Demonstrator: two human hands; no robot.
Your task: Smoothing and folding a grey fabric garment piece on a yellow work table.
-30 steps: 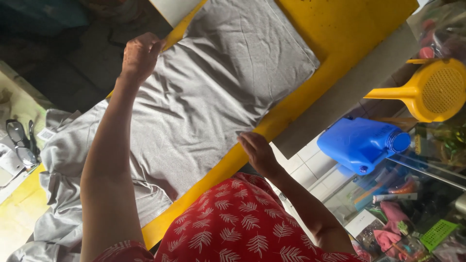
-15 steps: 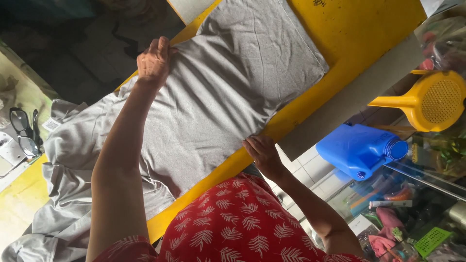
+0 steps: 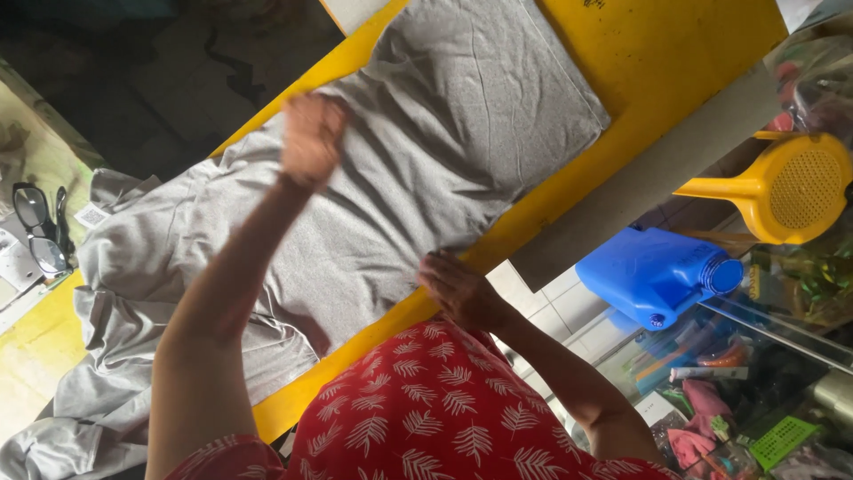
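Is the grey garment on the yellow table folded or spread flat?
Mostly spread: the grey garment lies flat across the yellow table, wrinkled, under both hands, but its end nearest the glasses is bunched.

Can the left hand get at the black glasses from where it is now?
Probably yes. The left hand rests on the grey shirt; the black glasses lie past the cloth's edge with nothing between.

- Shirt point(image 3: 426, 169) spread flat on table point(image 3: 675, 53), running from far right to near left.
- Left hand point(image 3: 311, 138) on shirt at its far edge.
- Right hand point(image 3: 458, 289) at shirt's near edge, by table edge.
- Glasses point(image 3: 40, 227) far left on table, beside shirt.
- Jug point(image 3: 653, 271) off table, right of right hand.
- Strainer point(image 3: 786, 187) right of jug, further off.
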